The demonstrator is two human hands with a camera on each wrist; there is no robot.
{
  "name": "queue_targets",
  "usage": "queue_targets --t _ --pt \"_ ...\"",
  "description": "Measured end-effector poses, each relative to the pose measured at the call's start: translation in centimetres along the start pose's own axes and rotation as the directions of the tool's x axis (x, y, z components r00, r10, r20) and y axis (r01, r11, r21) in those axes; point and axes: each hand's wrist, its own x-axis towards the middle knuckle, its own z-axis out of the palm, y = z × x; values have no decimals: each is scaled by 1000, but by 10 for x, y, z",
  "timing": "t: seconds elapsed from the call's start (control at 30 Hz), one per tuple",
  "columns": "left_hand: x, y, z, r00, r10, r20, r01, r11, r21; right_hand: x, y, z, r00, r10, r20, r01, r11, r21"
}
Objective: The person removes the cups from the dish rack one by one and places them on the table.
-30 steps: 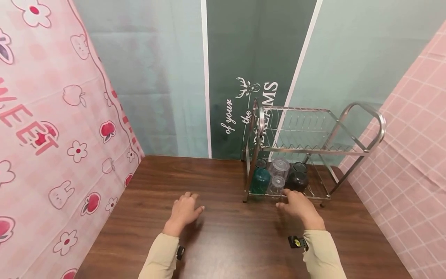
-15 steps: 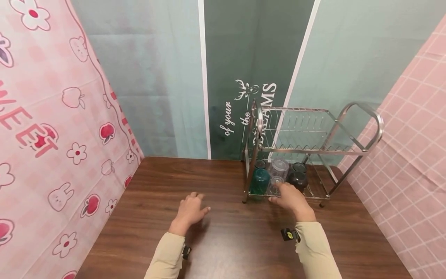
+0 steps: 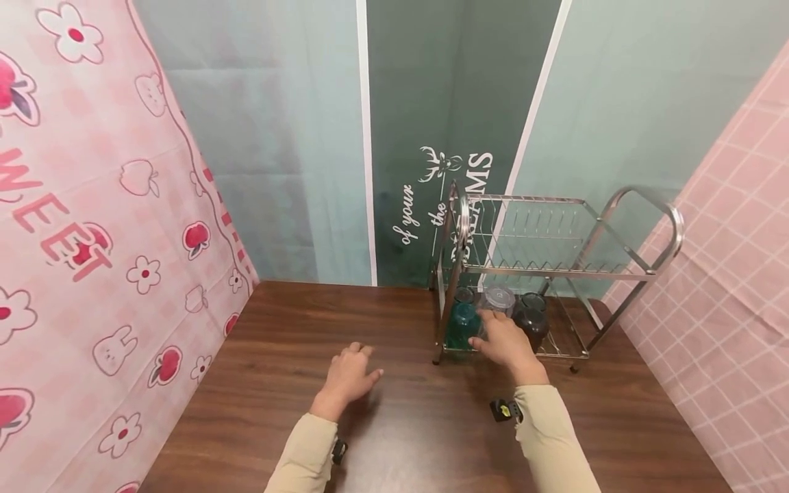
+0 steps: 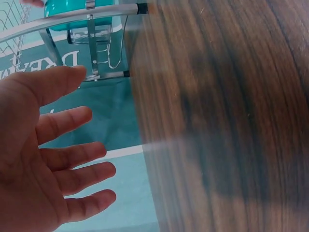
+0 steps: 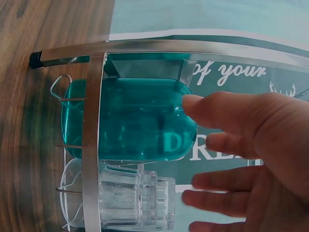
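Note:
My right hand (image 3: pixel 507 348) reaches to the front of the lower tier of a two-tier metal dish rack (image 3: pixel 555 274). Upside-down glasses stand on that tier: a teal glass (image 5: pixel 135 121) at the left, clear glasses (image 5: pixel 123 198) beside it, and dark glasses (image 3: pixel 533 320) to the right. In the right wrist view, the thumb is at the teal glass's base and the fingers spread loosely near the clear ones; whether the thumb touches cannot be told. My left hand (image 3: pixel 350 375) hovers above the table, left of the rack, fingers apart and holding nothing.
The brown wooden table (image 3: pixel 290 322) lies under both hands. Behind it hangs a green patterned cloth (image 3: pixel 296 171); pink cloths (image 3: pixel 142 226) border the left and right sides. The rack's upper tier carries wire dividers above the glasses.
My right hand has moved left along the rack front, from near the dark glasses to the teal and clear ones. The left hand has drifted slightly right and down. The glasses stay in place.

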Motion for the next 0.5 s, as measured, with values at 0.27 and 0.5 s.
queue_targets --t 0.27,0.5 --pt "1 7 11 1000 27 -4 -27 999 -36 6 -2 7 989 -94 -117 94 996 -7" --pt "10 21 19 997 64 -39 -65 997 -27 16 -3 6 991 -96 -96 98 995 18"
